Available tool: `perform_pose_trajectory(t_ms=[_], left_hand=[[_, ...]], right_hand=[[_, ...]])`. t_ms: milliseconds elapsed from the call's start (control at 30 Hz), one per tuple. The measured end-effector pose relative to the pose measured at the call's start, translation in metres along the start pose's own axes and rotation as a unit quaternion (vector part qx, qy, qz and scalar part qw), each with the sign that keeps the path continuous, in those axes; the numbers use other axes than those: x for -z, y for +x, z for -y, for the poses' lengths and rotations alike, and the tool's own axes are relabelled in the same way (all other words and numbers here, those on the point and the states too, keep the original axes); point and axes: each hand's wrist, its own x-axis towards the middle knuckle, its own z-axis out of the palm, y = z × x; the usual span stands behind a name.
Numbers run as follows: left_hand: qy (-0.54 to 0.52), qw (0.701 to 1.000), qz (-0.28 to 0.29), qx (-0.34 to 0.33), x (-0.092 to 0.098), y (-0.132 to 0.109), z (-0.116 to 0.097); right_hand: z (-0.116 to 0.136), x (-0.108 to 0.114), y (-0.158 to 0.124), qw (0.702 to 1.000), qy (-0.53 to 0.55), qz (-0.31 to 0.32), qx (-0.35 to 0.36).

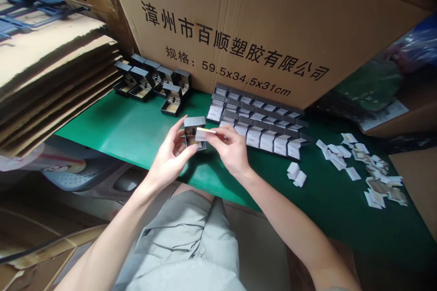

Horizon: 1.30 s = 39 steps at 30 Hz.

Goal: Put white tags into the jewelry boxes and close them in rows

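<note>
My left hand (pixel 174 150) is closed around a small black hinged box (pixel 194 122), its lid raised toward the back. Between the thumb and fingers of my right hand (pixel 230 148) is a white padded insert (pixel 204 134) with a yellowish edge, held at the opening of that box. Behind and to the left stand several open black boxes (pixel 170 100) without white inserts. Rows of open black boxes with white inserts (pixel 266 138) fill the table just right of my hands. Loose white inserts (pixel 296 174) lie further right.
The green table (pixel 112 122) carries everything. A large cardboard carton (pixel 218 22) with printed writing rises along its back. Stacked cardboard sheets (pixel 58 68) stand at the left. More loose inserts (pixel 337 157) are scattered at the right, near another piece of cardboard (pixel 416 182).
</note>
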Motion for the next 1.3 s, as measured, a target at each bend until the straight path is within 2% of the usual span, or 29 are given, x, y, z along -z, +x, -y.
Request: perform_pose_trajectory(t_ms=[167,333,433,600,833,1067,1300], left_hand=[[0.009,1.000,0.021,-0.001,0.001,-0.001,-0.003],[0.011,1.000,0.013,0.003,0.001,-0.001,-0.001],[0.020,1.000,0.011,0.003,0.000,-0.002,0.001],[0.040,0.999,0.015,-0.003,0.000,-0.003,-0.001],[0.051,0.999,0.010,-0.011,-0.001,-0.003,-0.004],[0.075,0.997,0.021,-0.022,0.001,-0.003,-0.001],[0.084,0.996,0.024,-0.018,0.001,-0.003,-0.001]], right_hand=[[0.000,0.000,-0.004,0.999,-0.041,0.021,0.022],[0.001,-0.001,-0.009,0.982,-0.149,0.040,0.114],[0.002,0.001,-0.011,0.957,-0.215,0.063,0.184],[0.003,0.004,-0.014,0.898,-0.332,0.115,0.266],[-0.001,0.005,-0.014,0.864,-0.383,0.132,0.298],[-0.002,0.006,-0.015,0.817,-0.449,0.137,0.336],[-0.004,0.004,-0.015,0.810,-0.462,0.115,0.341]])
